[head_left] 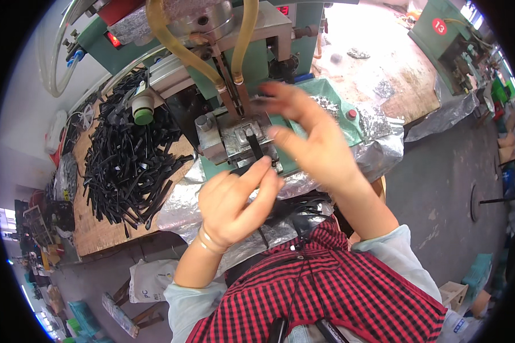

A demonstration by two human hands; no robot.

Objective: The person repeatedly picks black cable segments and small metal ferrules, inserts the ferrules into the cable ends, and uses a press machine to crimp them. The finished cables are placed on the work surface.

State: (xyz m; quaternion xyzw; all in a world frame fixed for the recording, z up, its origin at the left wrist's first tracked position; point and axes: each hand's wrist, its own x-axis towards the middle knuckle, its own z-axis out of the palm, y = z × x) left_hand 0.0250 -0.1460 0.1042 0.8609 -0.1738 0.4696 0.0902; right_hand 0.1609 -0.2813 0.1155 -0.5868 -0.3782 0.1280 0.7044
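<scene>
My left hand (pixel 230 201) pinches a narrow black strip (pixel 254 146) between thumb and forefinger. The strip's far end lies on the metal fixture (pixel 234 136) of a green bench machine (pixel 250 66). Just above the fixture, two copper-coloured bars (pixel 234 98) come down, each joined to a yellowish hose (pixel 248 35). To the right of the bars is my right hand (pixel 321 146), its thumb and fingers apart and the fingertips smeared by motion. Nothing shows in its grasp.
A big heap of black strips (pixel 129 163) covers the wooden table (pixel 88 231) at left. More dark strips (pixel 294 208) lie on foil by my lap. A green tray (pixel 326 94) with small metal bits sits at right. Another green machine (pixel 440 51) stands farther right.
</scene>
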